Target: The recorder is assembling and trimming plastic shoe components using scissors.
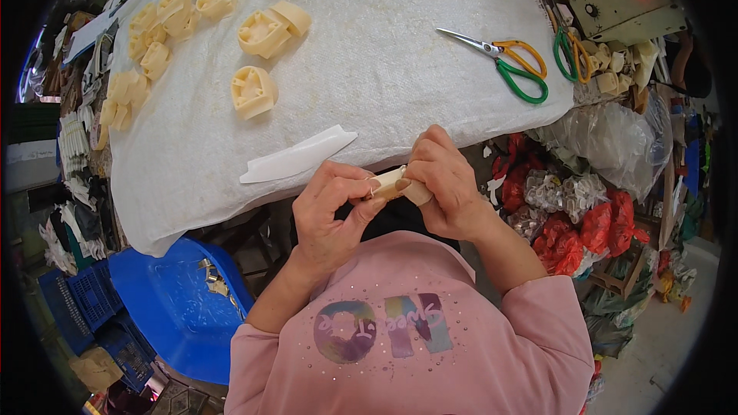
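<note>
Both hands meet just off the near edge of the tabletop [192, 184], above the person's lap: the left hand [332, 211] and the right hand [446, 184] pinch a small cream-coloured piece [398, 184] between them, fingers of both curled tight around it, thumbs pressing on its smooth, pale surface. The piece looks like soft foam or rubbery stock, blunt-ended and slightly curved. The tabletop is draped in a white, crinkled, fibrous sheet that hangs over the near edge. Right by that edge, just beyond the left hand, lies a flat white strip [298, 157], smooth and tapering to a point. Farther in, toward the middle, sit two chunky cream moulded parts [254, 92], rounded with hollowed recesses, and a scatter of similar cream parts [146, 54] runs along the left edge up to the far side. Near the right edge rest scissors [509, 61] with bright steel blades and glossy green and orange loop handles. Below the left edge stands a blue plastic crate [184, 300], shiny and smooth.
</note>
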`<act>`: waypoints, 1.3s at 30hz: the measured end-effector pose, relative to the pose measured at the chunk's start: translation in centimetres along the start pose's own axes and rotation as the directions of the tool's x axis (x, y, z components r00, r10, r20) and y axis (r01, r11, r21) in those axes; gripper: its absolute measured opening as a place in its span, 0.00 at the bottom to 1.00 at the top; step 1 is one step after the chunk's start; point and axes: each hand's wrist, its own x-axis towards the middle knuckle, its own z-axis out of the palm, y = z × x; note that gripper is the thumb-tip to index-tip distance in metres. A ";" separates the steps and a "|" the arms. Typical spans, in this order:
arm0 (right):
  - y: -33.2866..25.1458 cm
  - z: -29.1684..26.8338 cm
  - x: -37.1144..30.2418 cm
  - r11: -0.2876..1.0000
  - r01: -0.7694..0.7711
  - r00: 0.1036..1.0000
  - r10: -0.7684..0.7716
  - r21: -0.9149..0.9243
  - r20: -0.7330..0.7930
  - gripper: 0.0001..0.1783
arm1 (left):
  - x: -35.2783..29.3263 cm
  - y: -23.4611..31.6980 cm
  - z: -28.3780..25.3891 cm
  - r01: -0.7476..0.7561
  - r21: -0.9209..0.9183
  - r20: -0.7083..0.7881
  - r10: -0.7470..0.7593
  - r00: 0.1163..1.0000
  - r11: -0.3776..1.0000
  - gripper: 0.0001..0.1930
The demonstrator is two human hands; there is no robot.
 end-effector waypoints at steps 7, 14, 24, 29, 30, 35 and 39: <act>0.7 0.2 -0.6 0.998 -0.004 0.999 0.007 0.060 -0.045 0.09 | 0.8 -0.4 0.8 -0.187 0.142 0.033 0.184 0.982 0.972 0.08; 0.8 0.5 -1.0 0.996 -0.019 0.998 0.023 0.084 -0.053 0.11 | 1.6 -0.8 0.6 -0.292 0.187 0.100 0.277 0.956 0.938 0.09; 1.6 0.8 -0.7 0.977 -0.072 0.993 0.089 0.200 -0.076 0.14 | 0.7 -1.2 2.5 -0.134 0.127 -0.156 0.154 0.976 0.983 0.11; 1.8 -0.1 -0.6 0.978 0.004 0.989 0.027 0.208 -0.144 0.13 | 1.0 -1.6 1.5 -0.232 0.033 -0.028 0.233 0.972 0.972 0.13; 1.9 -0.1 -0.6 0.975 0.016 0.991 0.013 0.223 -0.130 0.13 | 1.0 -2.2 1.6 -0.254 -0.088 -0.014 0.254 0.967 0.963 0.14; 2.2 -2.1 -0.9 0.971 -0.105 0.987 0.128 0.213 -0.096 0.12 | 1.2 -1.9 1.9 -0.192 -0.113 -0.169 0.171 0.971 0.975 0.15; 5.8 -8.3 -2.1 0.895 -0.427 0.851 0.350 -0.128 -0.393 0.13 | 2.7 -3.0 0.5 -0.281 0.346 0.020 0.292 0.956 0.895 0.19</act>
